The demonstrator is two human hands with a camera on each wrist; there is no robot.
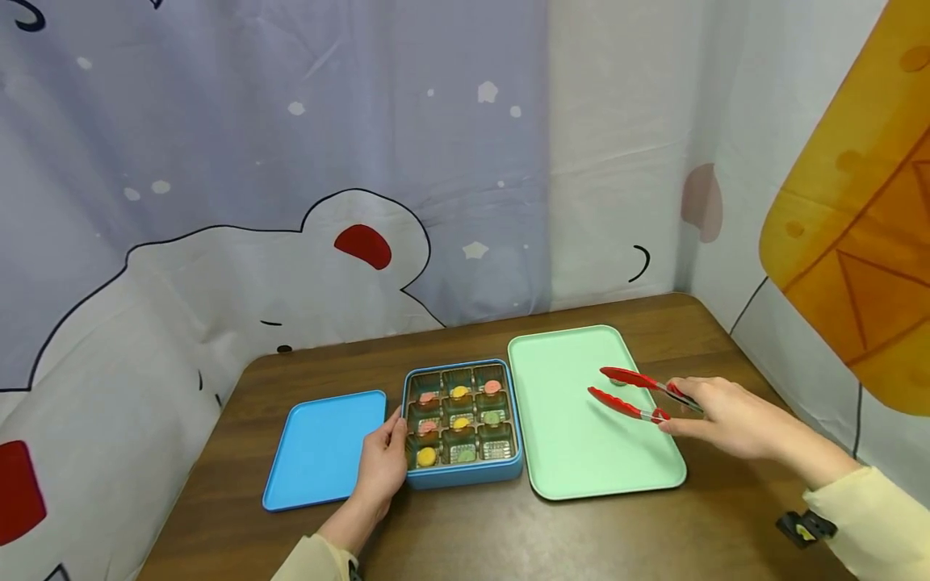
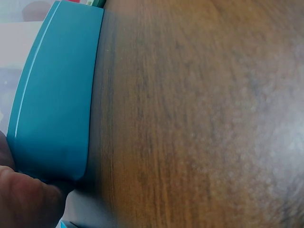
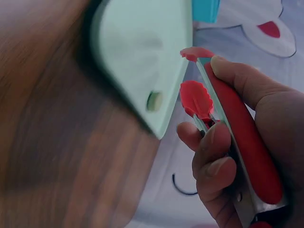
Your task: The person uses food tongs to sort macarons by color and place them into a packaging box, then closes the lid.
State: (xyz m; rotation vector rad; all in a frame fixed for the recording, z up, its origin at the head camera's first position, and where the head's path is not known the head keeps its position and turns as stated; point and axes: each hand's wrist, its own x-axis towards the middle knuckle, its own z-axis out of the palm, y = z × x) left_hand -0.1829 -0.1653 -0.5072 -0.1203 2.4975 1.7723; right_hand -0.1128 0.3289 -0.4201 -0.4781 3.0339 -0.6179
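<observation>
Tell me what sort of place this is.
Probably an indoor staging corner: printed cartoon curtains hang behind and beside a wood-grain table set with a blue compartmented box and a pale green tray.

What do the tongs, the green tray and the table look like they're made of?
Tongs: shiny metal by their silvery edges, with red handle covers and tips, perhaps silicone or plastic.
Green tray: probably plastic, smooth and matte, judging by even color and rounded corners.
Table: wood or wood-look laminate; brown grain shows, with a soft sheen.
</observation>
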